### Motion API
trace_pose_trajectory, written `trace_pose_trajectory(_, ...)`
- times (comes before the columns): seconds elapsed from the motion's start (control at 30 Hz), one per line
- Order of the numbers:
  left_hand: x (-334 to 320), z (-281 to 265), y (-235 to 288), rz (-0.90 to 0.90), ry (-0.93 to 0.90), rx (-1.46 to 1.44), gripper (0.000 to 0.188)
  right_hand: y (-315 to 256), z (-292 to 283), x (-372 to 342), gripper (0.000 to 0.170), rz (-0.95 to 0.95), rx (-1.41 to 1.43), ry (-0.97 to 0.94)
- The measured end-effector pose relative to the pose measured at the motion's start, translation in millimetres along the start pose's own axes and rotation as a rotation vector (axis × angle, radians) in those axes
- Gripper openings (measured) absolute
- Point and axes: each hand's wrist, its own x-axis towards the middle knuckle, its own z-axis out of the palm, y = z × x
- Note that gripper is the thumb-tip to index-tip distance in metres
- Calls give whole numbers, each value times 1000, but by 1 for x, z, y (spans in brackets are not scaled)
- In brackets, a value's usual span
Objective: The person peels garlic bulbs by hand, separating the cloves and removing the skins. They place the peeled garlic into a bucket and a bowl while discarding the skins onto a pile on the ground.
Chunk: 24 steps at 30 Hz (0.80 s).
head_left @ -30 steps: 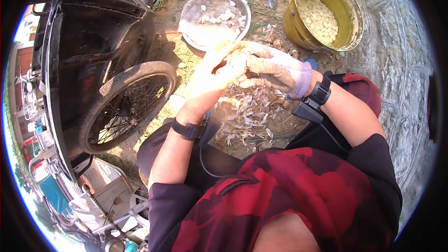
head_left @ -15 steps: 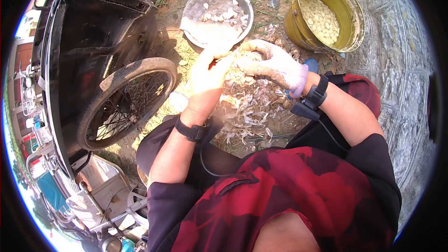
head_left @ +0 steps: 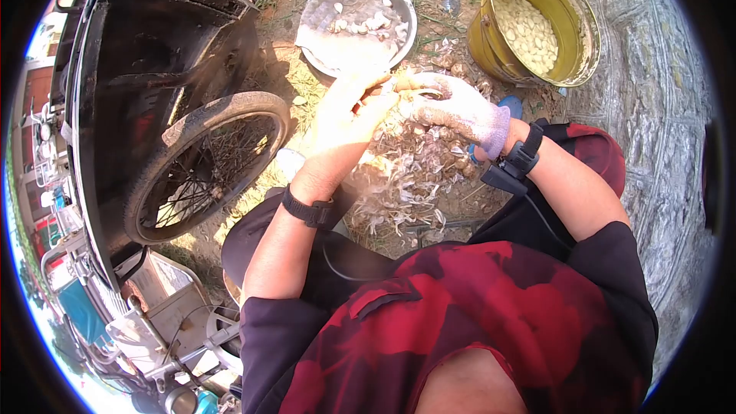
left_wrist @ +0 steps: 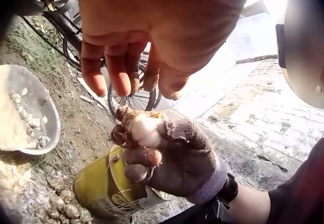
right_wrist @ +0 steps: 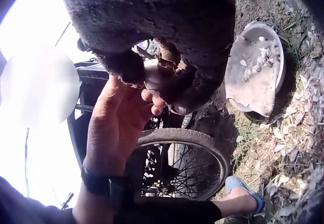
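My right hand, in a dirty pale glove with a lilac cuff, grips a garlic bulb between thumb and curled fingers; white cloves show in it. My bare left hand is close beside it in the head view. In the left wrist view its fingers hang loosely bent, with a gap between them and the bulb. The right wrist view has the left fingertips right by the bulb, which the dark glove partly hides.
Ahead stands a grey basin with loose cloves on a pale sheet. A yellow bucket of peeled cloves is at the right. Papery garlic skins and several whole bulbs cover the ground. A cart wheel stands at the left.
The gloved fingers, earlier stretched across toward the left hand, have drawn back and curled round the bulb. Both hands stay close together above the skins.
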Motion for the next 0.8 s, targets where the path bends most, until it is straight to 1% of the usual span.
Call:
trace_pose_trajectory(0.07,-2,5,10,-54,-92,-99,22,2,1,1,48,28,-61,-11)
trace_pose_trajectory(0.1,-3,5,7,-57,-90,-99,22,5,2,2,48,29,-59,-14)
trace_pose_trajectory(0.17,-4,7,-5,17,-177,39,20,14,3,3,48,-127,-370,74)
trace_pose_trajectory(0.2,-4,8,-7,22,-163,-48,16,12,6,1,48,-102,-430,104)
trace_pose_trajectory(0.23,-6,8,-8,22,-163,-48,16,12,7,2,48,-102,-430,104)
trace_pose_trajectory(0.3,-9,5,-5,-206,-117,-190,12,12,8,3,48,-168,-596,134)
trace_pose_trajectory(0.33,-9,3,-2,-208,-118,-191,12,11,9,4,48,-166,-595,134)
trace_pose_trajectory(0.4,-8,-3,4,-502,-127,-517,13,1,10,5,49,-138,-326,30)
trace_pose_trajectory(0.43,-7,-4,2,-501,-127,-517,13,-6,14,3,49,-139,-327,30)
trace_pose_trajectory(0.5,-4,-9,-11,-523,-12,-486,16,-18,23,-2,50,-75,-85,28)
trace_pose_trajectory(0.53,-10,-5,-51,-291,54,-107,14,-18,22,-2,50,-76,-85,25)
trace_pose_trajectory(0.57,-16,-5,-62,-291,58,-104,14,-17,20,-2,52,-46,-43,6)
trace_pose_trajectory(0.63,-17,-5,-63,68,-18,507,13,-15,14,0,54,-19,-5,-13)
trace_pose_trajectory(0.67,-19,-1,-63,-35,-34,389,18,-13,10,0,54,-8,56,-21)
trace_pose_trajectory(0.7,-18,-1,-53,-33,-38,385,18,-12,7,0,54,6,120,-27)
trace_pose_trajectory(0.73,-16,-3,-41,-74,-41,187,22,-16,4,-1,53,23,73,-42)
trace_pose_trajectory(0.8,-12,-3,-24,-153,-26,-170,33,-5,0,1,52,28,33,-31)
